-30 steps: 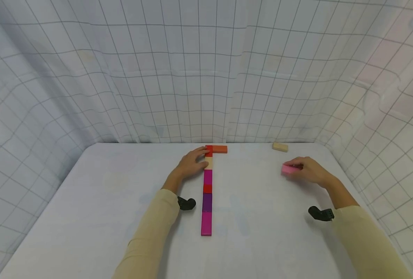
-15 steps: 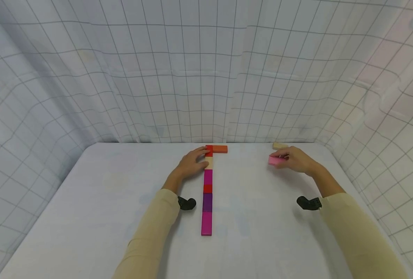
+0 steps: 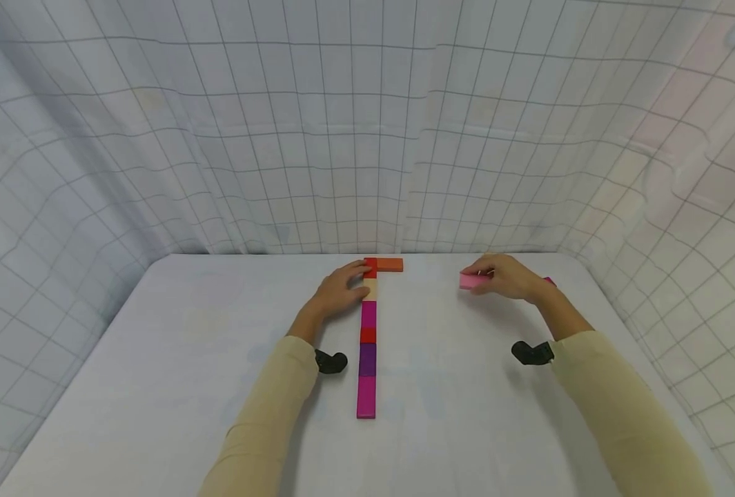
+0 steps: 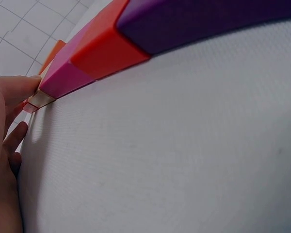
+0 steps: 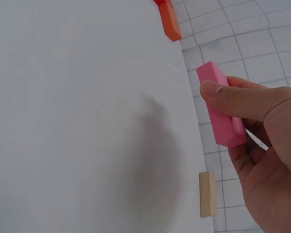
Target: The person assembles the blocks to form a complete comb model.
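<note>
My right hand (image 3: 508, 277) pinches a pink block (image 3: 471, 281) between thumb and fingers, held above the white table with a shadow below. In the right wrist view the same pink block (image 5: 218, 107) is tilted. My left hand (image 3: 336, 291) touches the far end of a straight column of coloured blocks, fingertips at the far red block (image 3: 370, 266) and thumb at the cream block (image 3: 370, 290). Nearer come a magenta block (image 3: 369, 313), a red block (image 3: 368, 335), a purple block (image 3: 368, 359) and another magenta block (image 3: 366, 397). An orange block (image 3: 390, 265) extends rightward from the far red one.
A pale wooden block (image 5: 207, 194) lies near the table's far edge in the right wrist view, hidden by my right hand in the head view. A magenta piece (image 3: 550, 281) shows partly behind my right wrist. A gridded curtain (image 3: 367, 172) surrounds the table (image 3: 187, 386).
My right hand has carried the pink block leftward and slightly farther away, covering the wooden block and uncovering a magenta piece. The left hand and the column stay put.
</note>
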{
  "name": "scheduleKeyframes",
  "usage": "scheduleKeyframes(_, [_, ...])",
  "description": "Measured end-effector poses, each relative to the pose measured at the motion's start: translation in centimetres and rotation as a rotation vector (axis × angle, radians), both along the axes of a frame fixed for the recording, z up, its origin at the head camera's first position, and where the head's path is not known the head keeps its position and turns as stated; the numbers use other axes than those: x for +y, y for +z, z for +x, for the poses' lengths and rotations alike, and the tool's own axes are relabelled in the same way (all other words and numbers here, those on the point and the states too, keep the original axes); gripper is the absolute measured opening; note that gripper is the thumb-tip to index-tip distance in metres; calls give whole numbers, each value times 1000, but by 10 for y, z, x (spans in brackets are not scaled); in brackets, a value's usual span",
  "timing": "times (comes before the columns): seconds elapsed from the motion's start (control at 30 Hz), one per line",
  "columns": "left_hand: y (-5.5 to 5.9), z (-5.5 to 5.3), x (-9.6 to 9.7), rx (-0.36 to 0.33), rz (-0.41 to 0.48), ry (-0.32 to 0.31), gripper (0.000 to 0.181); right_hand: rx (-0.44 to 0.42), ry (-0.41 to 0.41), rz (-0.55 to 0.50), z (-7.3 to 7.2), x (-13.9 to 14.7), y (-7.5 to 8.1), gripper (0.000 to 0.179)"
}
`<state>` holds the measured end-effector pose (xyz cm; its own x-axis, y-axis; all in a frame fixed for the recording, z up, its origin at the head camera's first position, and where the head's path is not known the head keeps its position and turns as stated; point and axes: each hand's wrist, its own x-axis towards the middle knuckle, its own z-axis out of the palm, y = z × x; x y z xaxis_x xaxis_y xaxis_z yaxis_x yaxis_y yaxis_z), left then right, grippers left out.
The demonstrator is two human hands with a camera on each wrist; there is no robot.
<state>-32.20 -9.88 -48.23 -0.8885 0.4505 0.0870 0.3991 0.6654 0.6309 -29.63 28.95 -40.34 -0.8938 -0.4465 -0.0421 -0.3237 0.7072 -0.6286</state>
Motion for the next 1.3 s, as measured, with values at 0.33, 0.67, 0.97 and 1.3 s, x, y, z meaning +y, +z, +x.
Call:
scheduleKeyframes(0.33, [1, 1, 0, -14, 1, 5, 57, 60, 63, 1, -9, -28, -10, 39])
scheduleKeyframes(0.67, [0, 3, 0, 20, 40, -1, 56, 74, 48, 10, -16, -68, -17, 37])
scheduleKeyframes(0.97, [-2, -1, 1, -11, -2, 7, 57, 110, 39, 22, -22, -98, -27, 36])
scheduleKeyframes(1.3, [0, 0, 1, -20, -10, 13, 57, 191, 77, -12, -25, -126, -41, 33])
